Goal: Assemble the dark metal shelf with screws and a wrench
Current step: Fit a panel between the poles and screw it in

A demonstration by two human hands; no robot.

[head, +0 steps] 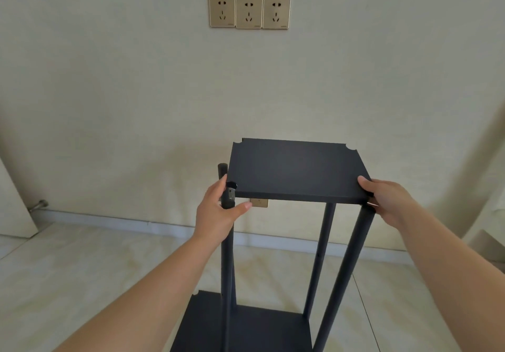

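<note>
Top panel: a flat, matte dark metal shelf board with scooped-out corner notches sits level near the centre of view, resting over the tops of the posts.
Posts: round dark metal tubes; the near-left post rises past the board's 9 o'clock corner, its capped end standing above the board; the near-right post and the far-right post run down from the board's right side.
Lower panel: a second dark flat shelf board lies at 6 o'clock, where the posts meet it.
Left hand: the left hand curls round the near-left post just under the board's corner, thumb pointing right beneath the edge.
Right hand: the right hand grips the board's near-right corner, thumb on top, fingers tucked under.
Wall: pale, faintly textured wall; three brushed gold socket plates in a row at 12 o'clock, one small gold plate low down behind the board.
Floor: glossy cream marbled tile floor.
</note>
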